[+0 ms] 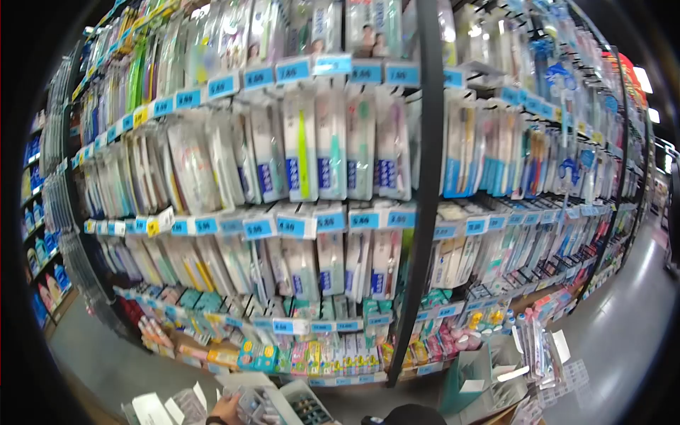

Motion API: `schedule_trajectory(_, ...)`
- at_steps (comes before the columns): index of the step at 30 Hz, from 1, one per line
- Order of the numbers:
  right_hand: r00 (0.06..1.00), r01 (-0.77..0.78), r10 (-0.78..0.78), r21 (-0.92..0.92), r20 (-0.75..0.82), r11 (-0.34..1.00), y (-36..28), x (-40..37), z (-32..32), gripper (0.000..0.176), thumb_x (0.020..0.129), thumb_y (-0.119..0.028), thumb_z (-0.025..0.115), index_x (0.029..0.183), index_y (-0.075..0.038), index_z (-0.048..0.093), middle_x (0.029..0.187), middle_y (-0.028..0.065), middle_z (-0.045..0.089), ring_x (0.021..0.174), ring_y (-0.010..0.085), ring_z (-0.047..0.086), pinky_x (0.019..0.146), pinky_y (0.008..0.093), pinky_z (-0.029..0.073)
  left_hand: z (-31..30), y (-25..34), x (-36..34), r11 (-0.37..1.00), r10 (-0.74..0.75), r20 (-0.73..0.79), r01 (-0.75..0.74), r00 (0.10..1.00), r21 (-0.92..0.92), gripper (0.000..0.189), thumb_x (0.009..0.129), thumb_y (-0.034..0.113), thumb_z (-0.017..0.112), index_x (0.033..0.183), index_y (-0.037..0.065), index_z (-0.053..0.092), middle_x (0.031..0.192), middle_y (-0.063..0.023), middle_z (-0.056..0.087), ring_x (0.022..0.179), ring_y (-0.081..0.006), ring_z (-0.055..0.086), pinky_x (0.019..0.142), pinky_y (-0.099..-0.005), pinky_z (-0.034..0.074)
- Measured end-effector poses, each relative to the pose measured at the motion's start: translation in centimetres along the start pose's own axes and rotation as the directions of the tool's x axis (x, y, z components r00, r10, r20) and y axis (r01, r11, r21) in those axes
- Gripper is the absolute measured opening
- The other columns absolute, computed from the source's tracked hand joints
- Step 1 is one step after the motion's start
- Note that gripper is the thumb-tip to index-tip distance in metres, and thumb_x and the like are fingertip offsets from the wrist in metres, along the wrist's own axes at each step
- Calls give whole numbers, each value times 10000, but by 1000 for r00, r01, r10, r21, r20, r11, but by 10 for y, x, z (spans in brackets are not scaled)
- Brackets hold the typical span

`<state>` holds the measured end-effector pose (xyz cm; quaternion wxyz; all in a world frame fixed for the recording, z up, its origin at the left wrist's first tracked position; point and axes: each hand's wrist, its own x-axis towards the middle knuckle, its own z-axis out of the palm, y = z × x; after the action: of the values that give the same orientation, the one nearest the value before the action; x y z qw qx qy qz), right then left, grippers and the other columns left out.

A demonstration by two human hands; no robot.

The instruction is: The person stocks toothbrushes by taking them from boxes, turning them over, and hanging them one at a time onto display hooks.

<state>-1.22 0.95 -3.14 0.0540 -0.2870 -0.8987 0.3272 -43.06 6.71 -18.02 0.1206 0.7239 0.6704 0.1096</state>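
At the bottom edge, my left hand (225, 409) shows only in part, with a dark sleeve or band at the wrist. Its fingers are closed against the left side of an open carton (251, 382) that holds small clear packs (258, 407). Just right of it is another open box (306, 402) with dark-looking packs in rows. To the left lie a white carton (151, 409) and clear packs (190, 405). My right hand is out of view.
Racks of packaged toothbrushes (333, 149) with blue price tags (294, 71) rise ahead, split by a dark post (418, 212). Small boxes (333, 358) line the bottom shelf. Open cartons (467, 382) and toothbrush packs (542, 354) stand at lower right. A dark rounded thing (411, 414) is at bottom centre.
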Motion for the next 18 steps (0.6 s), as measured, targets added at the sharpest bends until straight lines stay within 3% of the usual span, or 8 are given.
schedule_trajectory(2, 1000, 16, -16, -70, 3, 997, 8, 3, 4, 191, 825, -134, 565, 945, -39, 679, 850, 182, 671, 769, 331, 650, 677, 418, 507, -5, 27, -10, 796, -150, 59, 156, 987, -585, 581, 867, 364, 594, 1320, 23, 469, 1142, -171, 622, 938, -292, 631, 756, -417, 520)
schedule_trajectory(3, 985, 138, -129, -70, 113, 988, 28, 16, 20, 151, 780, -136, 582, 876, -26, 623, 877, 196, 652, 834, 382, 632, 732, 450, 506, -86, 131, -25, 462, -554, 335, 616, 762, -638, 580, 871, 362, 588, 1325, 24, 464, 1174, -192, 600, 1004, -286, 608, 828, -396, 501)
schedule_trajectory(5, 987, 141, -129, -129, 96, 982, 10, 8, 6, 137, 751, -112, 572, 824, -19, 641, 832, 209, 653, 774, 379, 647, 673, 476, 518, -64, 113, -23, 713, -493, 158, 501, 856, -491, 566, 894, 325, 506, 1335, -19, 421, 1279, -223, 532, 1149, -341, 538, 928, -422, 470)
schedule_trajectory(8, 968, 202, -165, -193, 192, 960, 4, 2, -2, 145, 764, -132, 595, 838, -14, 637, 849, 202, 660, 798, 374, 644, 705, 463, 517, -40, 95, -23, 698, -443, 45, 376, 895, -609, 526, 883, 240, 572, 1337, 22, 420, 1182, -169, 581, 992, -262, 587, 775, -397, 519)
schedule_trajectory(12, 960, 203, -159, -183, 229, 962, -4, -1, -17, 237, 788, -203, 651, 926, -13, 617, 980, 185, 646, 952, 348, 614, 826, 440, 487, -41, 96, -17, 665, -570, 152, 562, 808, -491, 499, 887, 305, 573, 1303, 63, 441, 969, -164, 635, 776, -236, 622, 585, -373, 511)
schedule_trajectory(14, 960, 204, -155, -204, 234, 958, -4, -2, -17, 262, 788, -216, 657, 960, -22, 616, 1011, 172, 638, 979, 336, 604, 837, 436, 481, -65, 121, -18, 649, -591, 207, 612, 779, -451, 533, 887, 359, 581, 1306, 62, 438, 1013, -179, 633, 789, -247, 630, 625, -380, 520)
schedule_trajectory(16, 957, 189, -136, -200, 255, 961, -5, 0, -17, 301, 783, -231, 667, 1000, -29, 613, 1024, 164, 629, 1010, 335, 589, 858, 439, 471, -39, 101, -16, 737, -539, 70, 511, 839, -441, 570, 880, 380, 598, 1309, 40, 440, 1030, -203, 625, 795, -259, 634, 649, -365, 517)
schedule_trajectory(18, 959, 199, -156, -171, 236, 965, -2, 2, -16, 346, 791, -253, 669, 1049, -29, 617, 1050, 170, 625, 1033, 340, 579, 880, 443, 458, -57, 119, -18, 705, -579, 112, 565, 808, -429, 638, 866, 418, 612, 1294, -26, 447, 1172, -260, 584, 1075, -330, 591, 926, -381, 461)
